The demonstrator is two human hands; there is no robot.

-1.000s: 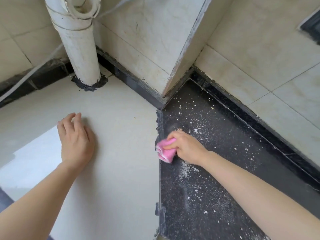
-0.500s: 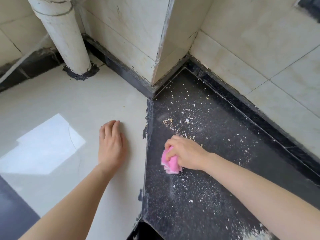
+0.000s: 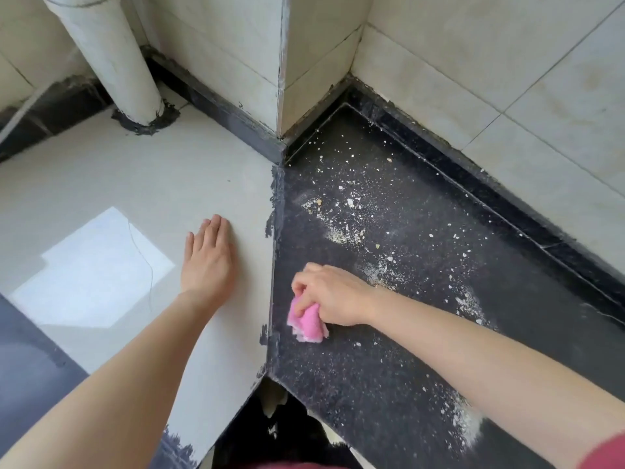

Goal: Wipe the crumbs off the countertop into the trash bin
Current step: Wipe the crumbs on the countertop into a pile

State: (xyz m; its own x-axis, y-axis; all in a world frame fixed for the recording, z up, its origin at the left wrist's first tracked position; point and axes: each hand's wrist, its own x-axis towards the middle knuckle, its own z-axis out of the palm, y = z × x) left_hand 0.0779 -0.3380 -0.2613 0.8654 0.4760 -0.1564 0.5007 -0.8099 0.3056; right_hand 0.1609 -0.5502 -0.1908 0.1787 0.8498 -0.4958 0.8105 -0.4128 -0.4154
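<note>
pink cloth [image 3: 309, 321], one, and two hands: right hand [image 3: 334, 296] grips it on black countertop [image 3: 389, 360], left hand [image 3: 208, 262] lies flat.

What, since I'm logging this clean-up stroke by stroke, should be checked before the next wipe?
1. Grip on the cloth: ok. The right hand has its fingers curled round the pink cloth.
2. Cloth on the surface: ok. It touches the dark countertop near its left edge.
3. Countertop free of crumbs: not ok. Crumbs lie beyond the right hand, and more lie near the front edge.
4. Other hand out of the wiping path: ok. The left hand rests flat on the pale surface, off the dark top.
5. Trash bin ready under the edge: cannot tell. The dark gap below the corner shows no clear bin.
</note>
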